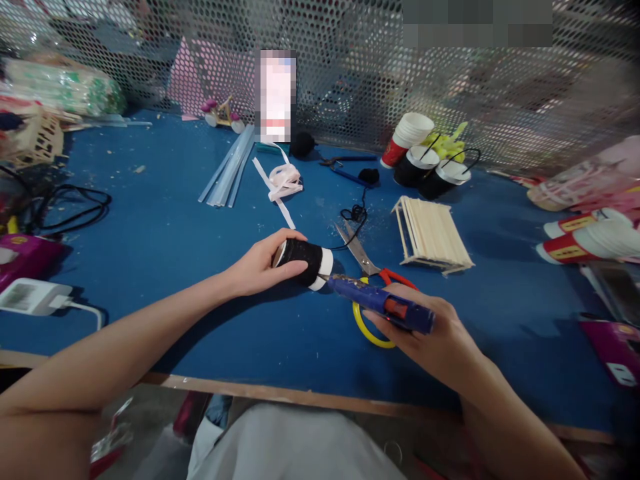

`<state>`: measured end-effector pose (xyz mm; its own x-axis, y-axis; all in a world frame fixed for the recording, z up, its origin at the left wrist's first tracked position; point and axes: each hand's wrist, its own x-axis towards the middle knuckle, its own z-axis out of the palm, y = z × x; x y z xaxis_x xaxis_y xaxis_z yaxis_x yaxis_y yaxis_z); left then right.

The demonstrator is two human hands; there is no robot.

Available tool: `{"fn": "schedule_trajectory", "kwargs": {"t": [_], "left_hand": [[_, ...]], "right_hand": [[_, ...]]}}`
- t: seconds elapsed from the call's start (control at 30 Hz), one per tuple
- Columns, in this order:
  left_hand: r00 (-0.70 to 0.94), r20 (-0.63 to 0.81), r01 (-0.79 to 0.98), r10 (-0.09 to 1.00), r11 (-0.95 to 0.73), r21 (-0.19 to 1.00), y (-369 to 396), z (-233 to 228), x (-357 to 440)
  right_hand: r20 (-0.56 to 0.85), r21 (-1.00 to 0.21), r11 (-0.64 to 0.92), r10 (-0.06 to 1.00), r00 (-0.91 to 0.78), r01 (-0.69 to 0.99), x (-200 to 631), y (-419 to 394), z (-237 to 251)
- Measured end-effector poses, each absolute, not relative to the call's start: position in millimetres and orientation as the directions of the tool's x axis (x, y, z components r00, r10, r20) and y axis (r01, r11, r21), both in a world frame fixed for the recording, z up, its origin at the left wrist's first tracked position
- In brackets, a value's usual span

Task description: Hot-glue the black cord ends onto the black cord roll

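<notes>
Right hand (pixel 436 328): one glue gun (pixel 373 297); left hand (pixel 263 263): one cup (pixel 311 253).

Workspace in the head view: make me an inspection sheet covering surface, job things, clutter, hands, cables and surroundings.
Surface: blue table, dotted with pale specks.
Job things: cup, wrapped in black, lying on its side; glue gun, tip at the cup's white end, contact unclear; black yarn beyond the cup.
Clutter: scissors, partly hidden behind the glue gun; ribbon; glue sticks; pliers; stick model.
Hands: left hand holds the cup; right hand grips the glue gun.
Cables: black cable looped at left; white cable at the adapter; on the glue gun, nothing seen.
Surroundings: perforated screen behind the table.
</notes>
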<state>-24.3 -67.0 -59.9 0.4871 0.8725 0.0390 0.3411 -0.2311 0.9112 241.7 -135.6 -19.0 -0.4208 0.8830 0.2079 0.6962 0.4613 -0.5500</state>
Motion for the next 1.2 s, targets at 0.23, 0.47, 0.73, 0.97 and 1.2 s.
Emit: {"fn": "schedule_trajectory", "kwargs": {"t": [0.23, 0.47, 0.73, 0.97, 1.2], "left_hand": [[0.488, 0.056, 0.352, 0.871, -0.255, 0.901, -67, -58, -24], [0.492, 0.060, 0.364, 0.869, -0.267, 0.892, -67, -57, -24], [0.518, 0.079, 0.355, 0.852, -0.297, 0.886, -67, -58, -26], [0.585, 0.146, 0.357, 0.798, -0.415, 0.837, -66, -53, -30], [0.636, 0.200, 0.369, 0.745, -0.521, 0.769, -64, -49, -31]], "right_hand": [[0.305, -0.491, 0.538, 0.843, -0.443, 0.685, 242, -137, -22], [0.324, -0.467, 0.542, 0.840, -0.435, 0.699, 244, -138, -22], [0.279, -0.511, 0.491, 0.871, -0.404, 0.706, 245, -137, -21], [0.243, -0.521, 0.424, 0.906, -0.347, 0.741, 247, -132, -22], [0.104, -0.635, 0.332, 0.932, -0.348, 0.698, 241, -134, -6]]}}
